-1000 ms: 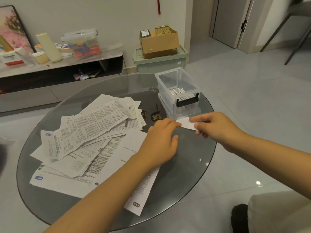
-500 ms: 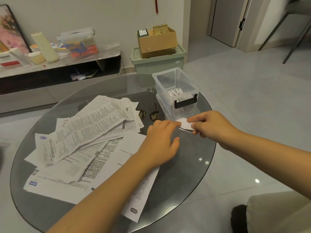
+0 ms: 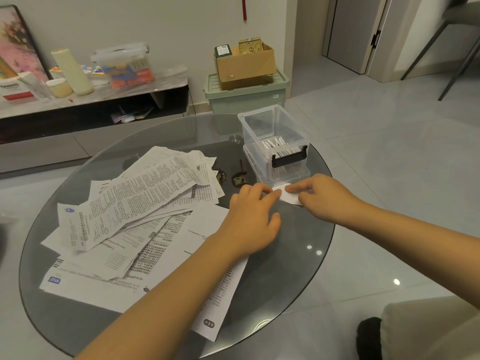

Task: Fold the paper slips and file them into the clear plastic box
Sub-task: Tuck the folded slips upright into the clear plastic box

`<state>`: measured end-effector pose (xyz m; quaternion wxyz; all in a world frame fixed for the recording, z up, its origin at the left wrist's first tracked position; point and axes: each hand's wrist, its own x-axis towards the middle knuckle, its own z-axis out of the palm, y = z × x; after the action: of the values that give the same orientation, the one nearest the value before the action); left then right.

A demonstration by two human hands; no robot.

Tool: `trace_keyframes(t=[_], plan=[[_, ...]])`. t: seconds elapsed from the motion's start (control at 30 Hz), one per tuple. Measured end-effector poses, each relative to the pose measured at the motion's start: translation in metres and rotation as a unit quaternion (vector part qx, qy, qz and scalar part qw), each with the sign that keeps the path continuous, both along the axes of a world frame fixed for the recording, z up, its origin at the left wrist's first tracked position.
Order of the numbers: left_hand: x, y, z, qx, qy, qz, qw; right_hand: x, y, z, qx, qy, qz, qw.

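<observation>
A strip of bare round grey glass tabletop [image 3: 272, 276] curves along the near right edge, open between the forearms and the rim. The left hand [image 3: 253, 219] lies palm down on the glass, fingers curled, their tips pressing the left end of a small white folded paper slip [image 3: 287, 195]. The right hand [image 3: 322, 194] pinches the slip's right end between thumb and forefinger, the other fingers tucked under. The slip lies flat, just in front of the clear plastic box [image 3: 275, 141], which stands near the tabletop's right edge with its black latch [image 3: 289, 158] facing the hands and a row of folded white slips [image 3: 276, 145] upright inside. To the left, a loose overlapping heap of printed white paper sheets [image 3: 135, 216] covers most of the glass, one sheet running under the left forearm. Beyond the tabletop, a pale green plastic crate [image 3: 246, 93] carries a brown cardboard carton [image 3: 245, 62], and a low dark shelf unit [image 3: 91, 100] stands against the white wall. Pale floor tiles [image 3: 389, 157] stretch empty to the right.
</observation>
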<state>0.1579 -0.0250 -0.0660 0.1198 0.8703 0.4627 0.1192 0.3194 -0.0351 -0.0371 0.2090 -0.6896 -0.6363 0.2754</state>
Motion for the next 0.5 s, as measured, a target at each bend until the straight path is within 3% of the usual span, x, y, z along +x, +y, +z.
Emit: trace_keyframes(t=[0.5], plan=[[-0.002,0.0007,0.0007,-0.003,-0.014,-0.005,1.0,-0.0033,0.0079,-0.0008,0.005,0.007,-0.05,0.999]])
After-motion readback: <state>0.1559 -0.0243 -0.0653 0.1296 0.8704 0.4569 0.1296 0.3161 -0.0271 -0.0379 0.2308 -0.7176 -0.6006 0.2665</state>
